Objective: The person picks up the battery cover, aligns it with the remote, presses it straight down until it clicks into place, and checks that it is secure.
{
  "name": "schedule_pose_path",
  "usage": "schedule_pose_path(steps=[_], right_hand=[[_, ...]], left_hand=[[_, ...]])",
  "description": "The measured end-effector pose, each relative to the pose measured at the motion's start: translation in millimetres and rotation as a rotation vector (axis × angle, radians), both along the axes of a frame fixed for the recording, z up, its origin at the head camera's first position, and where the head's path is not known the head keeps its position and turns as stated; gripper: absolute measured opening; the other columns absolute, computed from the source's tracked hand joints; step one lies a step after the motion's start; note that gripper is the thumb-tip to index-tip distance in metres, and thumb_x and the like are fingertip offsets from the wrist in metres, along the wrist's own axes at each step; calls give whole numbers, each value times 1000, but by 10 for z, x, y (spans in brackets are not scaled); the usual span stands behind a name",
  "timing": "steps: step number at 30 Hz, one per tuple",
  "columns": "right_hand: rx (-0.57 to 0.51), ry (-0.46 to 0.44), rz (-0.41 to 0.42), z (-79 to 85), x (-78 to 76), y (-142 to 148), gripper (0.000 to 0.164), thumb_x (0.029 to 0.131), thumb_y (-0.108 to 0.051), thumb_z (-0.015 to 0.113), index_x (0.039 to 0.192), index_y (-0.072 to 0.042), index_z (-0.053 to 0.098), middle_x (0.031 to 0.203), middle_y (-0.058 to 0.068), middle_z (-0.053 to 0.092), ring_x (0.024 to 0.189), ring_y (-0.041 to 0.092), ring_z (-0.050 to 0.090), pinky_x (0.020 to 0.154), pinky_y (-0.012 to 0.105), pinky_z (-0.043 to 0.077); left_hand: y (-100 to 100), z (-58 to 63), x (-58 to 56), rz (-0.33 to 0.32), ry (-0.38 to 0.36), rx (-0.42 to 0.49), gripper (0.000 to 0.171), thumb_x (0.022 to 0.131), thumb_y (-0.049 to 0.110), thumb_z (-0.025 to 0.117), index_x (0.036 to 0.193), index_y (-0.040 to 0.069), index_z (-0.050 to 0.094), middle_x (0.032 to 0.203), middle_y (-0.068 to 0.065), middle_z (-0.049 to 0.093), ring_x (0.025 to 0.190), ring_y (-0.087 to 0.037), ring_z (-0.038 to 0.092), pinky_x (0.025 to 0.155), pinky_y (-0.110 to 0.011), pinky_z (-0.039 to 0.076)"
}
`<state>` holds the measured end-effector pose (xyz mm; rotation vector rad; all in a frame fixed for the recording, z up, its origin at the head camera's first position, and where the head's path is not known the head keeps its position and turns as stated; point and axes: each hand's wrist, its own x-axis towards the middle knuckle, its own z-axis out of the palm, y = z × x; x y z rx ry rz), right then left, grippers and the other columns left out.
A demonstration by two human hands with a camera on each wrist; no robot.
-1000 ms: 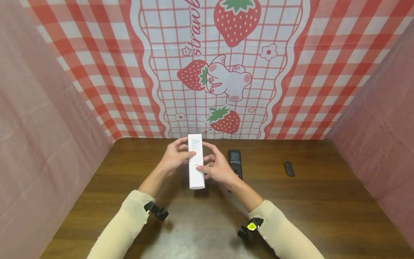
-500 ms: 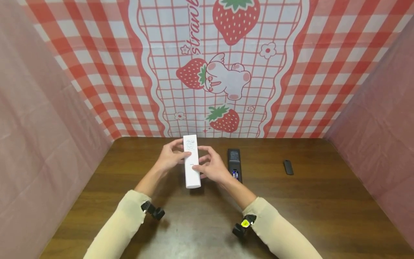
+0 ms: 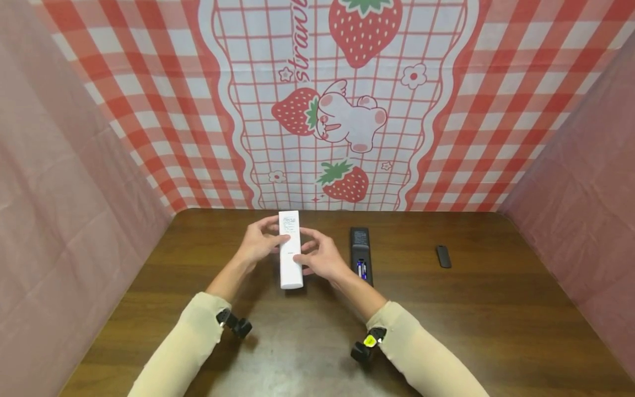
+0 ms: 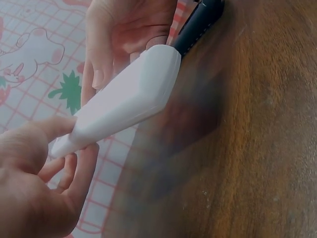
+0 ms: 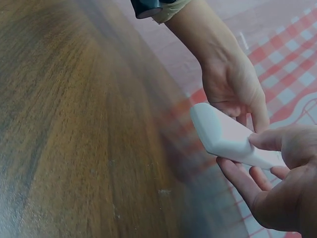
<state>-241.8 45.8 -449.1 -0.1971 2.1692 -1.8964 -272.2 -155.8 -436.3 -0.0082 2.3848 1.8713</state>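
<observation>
The left hand [image 3: 256,242] and the right hand [image 3: 323,257] gripped the white remote [image 3: 290,247] from either side above the table [image 3: 302,347], thumbs on its labelled face and fingers curled behind. The right thumb pressed lower down than the left. Beyond the right wrist lay the black remote [image 3: 360,247], batteries [image 3: 362,269] showing in its open bay, its near end hidden by the forearm. Farther right lay a small black cover [image 3: 444,257].

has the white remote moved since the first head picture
Yes. In the head view, the white remote has shifted left, widening the gap between it and the black remote lying on the table.
</observation>
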Motion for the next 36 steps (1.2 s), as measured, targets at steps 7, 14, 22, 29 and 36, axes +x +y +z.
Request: schedule_pose_path(steps=[7,14,22,29,36], right_hand=[[-35,-52,9,-49,-10,-52,80,96,7,78,169,-6,48,122,18,61,96,23,74,83,43,76],[-29,-72,26,-88,-5,-81,81,96,7,77,170,-3,45,120,17,61,97,26,72,83,43,76],[3,-91,68,-98,0,-106,83,99,4,77,173,1,38,124,21,61,103,28,73,87,42,75],[20,-125,92,-127,1,-134,81,103,-1,76,173,2,36,119,17,62,102,26,73,88,44,75],[21,-143,85,-157,-9,-154,83,103,-3,77,173,5,34,126,23,64,104,27,74,89,45,75]], left_hand=[[-13,-47,16,32,7,-82,61,102,3,81,159,3,59,148,-29,70,104,-26,79,90,-40,75],[-16,-81,41,44,22,-168,58,101,4,82,155,1,62,147,-30,72,112,-37,81,86,-38,75],[-9,-128,49,35,52,-231,56,99,5,83,151,-3,65,141,-30,75,109,-39,83,78,-33,74],[-15,-155,58,18,41,-287,54,98,3,83,148,-7,66,139,-31,76,108,-39,82,76,-30,74],[-17,-153,77,6,-13,-313,55,100,3,81,150,-10,63,145,-33,72,112,-40,81,80,-31,74]])
